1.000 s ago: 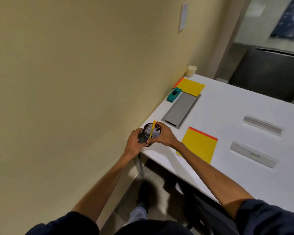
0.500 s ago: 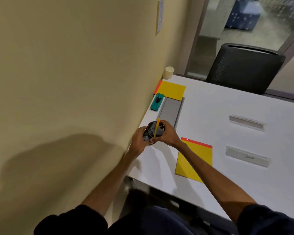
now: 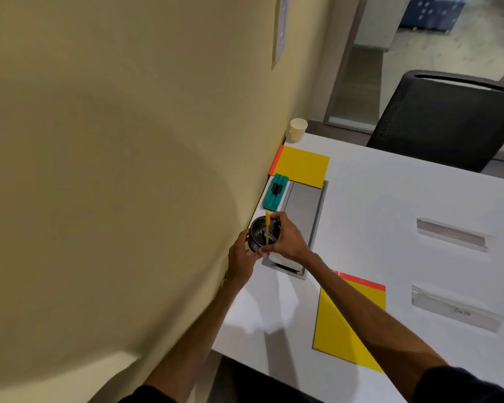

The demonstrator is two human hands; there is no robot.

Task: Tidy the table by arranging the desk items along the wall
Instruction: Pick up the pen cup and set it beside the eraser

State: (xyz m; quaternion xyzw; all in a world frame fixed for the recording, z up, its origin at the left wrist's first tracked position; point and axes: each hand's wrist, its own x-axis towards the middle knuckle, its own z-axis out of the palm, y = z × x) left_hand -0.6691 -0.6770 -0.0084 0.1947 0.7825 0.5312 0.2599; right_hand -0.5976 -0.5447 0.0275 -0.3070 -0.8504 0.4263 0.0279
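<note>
Though pressed close to the wall [image 3: 128, 170], cannot be judged as set down or lifted: black mesh cup [image 3: 261, 234] at the wall edge of the white desk [image 3: 376, 216], base hidden behind fingers. Held from both sides. Left grip [image 3: 240, 255] curled round the near left flank of the cup, fingers closed onto the mesh. Right grip [image 3: 288, 239] arched over the right rim, thumb at the near side and fingers at the far side, clenched on the cup wall. Inside, a thin yellow stick [image 3: 267, 228], upright, tip above the rim; cannot tell whether touched by the right thumb. Just beyond the cup, a teal block [image 3: 275, 191] with a black part on top, then a yellow pad [image 3: 303, 165] with an orange edge, then a paper cup [image 3: 297, 130] in the corner, all in a row along the wall. Beside the right grip, a grey flap [image 3: 303, 207] sunk in the desk. Under the right forearm, a second pad [image 3: 332, 335], also yellow. Well apart to the right, a far strip [image 3: 451, 234] and a near strip [image 3: 457, 308], both clear; faint writing on the nearer one, too blurred to read. Behind the desk, a black chair [image 3: 448, 117].
</note>
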